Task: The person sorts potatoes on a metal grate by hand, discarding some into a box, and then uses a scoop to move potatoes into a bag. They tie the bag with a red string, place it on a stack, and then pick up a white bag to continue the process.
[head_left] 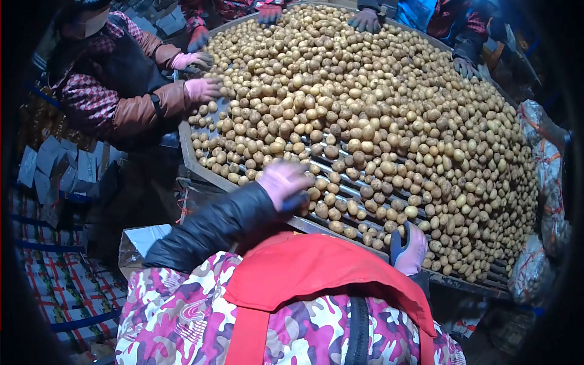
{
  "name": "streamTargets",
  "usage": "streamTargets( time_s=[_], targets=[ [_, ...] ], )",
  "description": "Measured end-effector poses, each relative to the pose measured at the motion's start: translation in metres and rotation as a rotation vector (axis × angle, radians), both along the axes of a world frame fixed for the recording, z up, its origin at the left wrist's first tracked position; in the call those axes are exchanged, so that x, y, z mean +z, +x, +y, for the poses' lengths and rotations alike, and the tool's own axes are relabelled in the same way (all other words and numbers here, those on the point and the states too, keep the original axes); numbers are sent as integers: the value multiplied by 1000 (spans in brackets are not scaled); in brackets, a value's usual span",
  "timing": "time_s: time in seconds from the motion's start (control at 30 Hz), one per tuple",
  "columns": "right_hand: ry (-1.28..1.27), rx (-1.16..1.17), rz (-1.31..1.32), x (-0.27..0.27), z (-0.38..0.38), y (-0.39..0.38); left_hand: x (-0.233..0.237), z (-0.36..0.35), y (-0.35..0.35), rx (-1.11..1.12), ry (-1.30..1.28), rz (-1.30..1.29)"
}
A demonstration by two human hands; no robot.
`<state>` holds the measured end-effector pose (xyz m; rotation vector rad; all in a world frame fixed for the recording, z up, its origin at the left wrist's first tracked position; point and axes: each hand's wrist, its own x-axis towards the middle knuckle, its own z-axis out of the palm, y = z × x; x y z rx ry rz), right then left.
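Note:
A broad heap of small brown potatoes (pixel 377 115) covers a slatted metal sorting table (pixel 201 167), with bars showing between the potatoes near me. My left hand (pixel 283 184), in a pink glove with a dark palm, is over the near left edge of the table. Its fingers stretch toward the potatoes, somewhat blurred, and I see nothing held. Close to the near edge on the right, my right hand (pixel 411 249) wears the same kind of glove. Its thumb and fingers are apart beside the potatoes, with no potato gripped that I can see.
At the left edge a co-worker (pixel 115 79) in pink gloves has both hands on the potatoes. Other people's gloved hands (pixel 365 20) rest along the far edge. Filled plastic bags (pixel 529 267) line the right side. Open cartons (pixel 73 164) and printed boxes (pixel 67 274) stand at left.

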<state>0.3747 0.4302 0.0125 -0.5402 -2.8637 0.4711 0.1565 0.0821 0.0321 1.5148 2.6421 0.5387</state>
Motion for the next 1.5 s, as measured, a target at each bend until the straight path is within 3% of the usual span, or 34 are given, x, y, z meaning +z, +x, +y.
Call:
streamTargets(
  time_s=[0.13, 0.3, 0.37, 0.5, 0.63, 0.7, 0.77, 0.93, 1.1, 1.13, 1.17, 1.2, 1.23, 1.3, 1.33, 1.37, 1.4, 1.47, 1.5],
  targets=[
    [-17, 4, -26, 3, 0, 0, -28, 59, 48, -293, 3, -43],
    [-38, -1, -12, 0, 2, 3, -25, 31, 20, -150, 98, -73],
    [-21, -2, -37, 0, 2, 3, -19, -2, -7, -43, -107, 32],
    [9, -4, -22, -4, 3, 3, -42, -58, -68, 261, -24, 102],
    [-16, -19, -70, 2, 1, -2, -40, -63, -124, 491, -94, 64],
    [-16, -13, -83, 4, 1, -4, -61, -60, -162, 526, 5, 43],
    [-19, -3, -70, 3, 1, -6, -28, -52, -182, 598, -190, 31],
    [-8, -49, -108, 10, -2, -11, -57, -93, -272, 885, -340, 25],
    [7, -79, -129, 11, -2, -7, -45, -85, -282, 1241, -380, 14],
    [12, -84, -135, 10, -2, -8, -54, -84, -286, 1258, -245, 41],
    [13, -87, -140, 9, -4, -8, -66, -73, -282, 1195, -129, 263],
    [25, -86, -127, 8, -4, -8, -54, -47, -272, 982, 162, 358],
    [15, -74, -130, 8, -4, -7, -40, -9, -253, 786, 349, 272],
    [32, -50, -110, 6, -2, -8, -2, 70, -194, 435, 208, -96],
    [28, -45, -101, 6, -2, -9, 12, 105, -167, 197, 99, -36],
    [23, -40, -99, 5, -2, -9, 1, 127, -146, -49, 335, -46],
    [8, -38, -96, 3, -1, -8, -8, 147, -130, -131, 434, 3],
    [-29, -39, -118, 4, 1, -7, -24, 179, -120, -11, 353, -103],
    [-21, -26, -114, 3, 2, -6, -27, 182, -131, -14, 335, -16]
  ],
)
